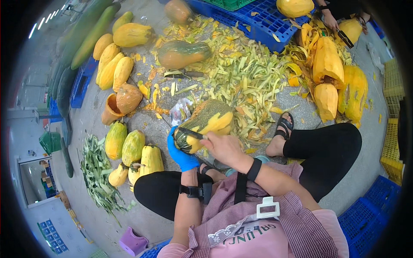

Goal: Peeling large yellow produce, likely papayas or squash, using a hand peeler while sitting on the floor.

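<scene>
A partly peeled pumpkin (211, 117), green and orange skin with bare yellow strips, rests before me near my feet. My left hand (183, 155), in a blue glove, is wrapped round its near left end and holds it. Bare, my right hand (224, 148) is closed on a black-handled peeler (190, 133), which lies against the pumpkin's skin. The peeler's blade is hard to make out. Just beyond the pumpkin is a crumpled clear plastic bag (180, 111). Green and yellow peelings (249, 81) are heaped on the floor to its right.
Another whole pumpkin (183, 54) and a knife (185, 74) lie farther off. Peeled pumpkins (122, 73) line the left, with yellow-green ones (133, 148) nearer. At the far right another person's hand (330, 22) holds a black tool beside peeled pumpkins (328, 60). Blue crates (271, 26) stand behind.
</scene>
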Demonstrator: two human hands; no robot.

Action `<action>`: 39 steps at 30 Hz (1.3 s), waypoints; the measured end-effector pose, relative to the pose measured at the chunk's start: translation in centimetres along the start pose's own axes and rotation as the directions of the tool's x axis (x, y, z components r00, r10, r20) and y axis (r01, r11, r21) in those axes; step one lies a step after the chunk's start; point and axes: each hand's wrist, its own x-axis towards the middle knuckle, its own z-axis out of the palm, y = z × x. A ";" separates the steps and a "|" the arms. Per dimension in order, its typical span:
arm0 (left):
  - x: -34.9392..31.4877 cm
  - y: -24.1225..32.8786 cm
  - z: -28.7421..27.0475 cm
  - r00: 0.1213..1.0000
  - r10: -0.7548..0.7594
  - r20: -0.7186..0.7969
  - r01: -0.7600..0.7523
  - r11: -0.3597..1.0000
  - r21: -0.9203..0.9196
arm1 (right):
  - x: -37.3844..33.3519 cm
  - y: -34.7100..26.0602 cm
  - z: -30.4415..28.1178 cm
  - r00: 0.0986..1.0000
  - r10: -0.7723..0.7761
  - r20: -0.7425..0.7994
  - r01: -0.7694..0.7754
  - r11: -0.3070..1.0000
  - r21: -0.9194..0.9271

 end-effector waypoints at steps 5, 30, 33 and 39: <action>-1.6 -0.2 1.6 0.998 0.003 -0.060 -0.007 0.999 -0.053 | 1.2 10.5 -0.4 0.973 0.202 -0.114 -0.217 0.966 -0.138; -0.3 1.0 -2.0 0.995 -0.037 -0.093 0.027 0.994 -0.106 | 0.8 4.8 2.5 0.991 0.073 -0.114 -0.068 0.997 0.044; -0.3 1.3 -2.2 0.995 -0.033 -0.097 0.022 0.993 -0.115 | 1.4 4.8 2.3 0.993 0.069 -0.100 -0.068 0.998 0.012; 0.0 1.9 -2.3 0.994 -0.031 -0.102 0.017 0.991 -0.134 | 1.9 4.0 2.7 0.984 0.043 -0.171 -0.051 0.998 -0.045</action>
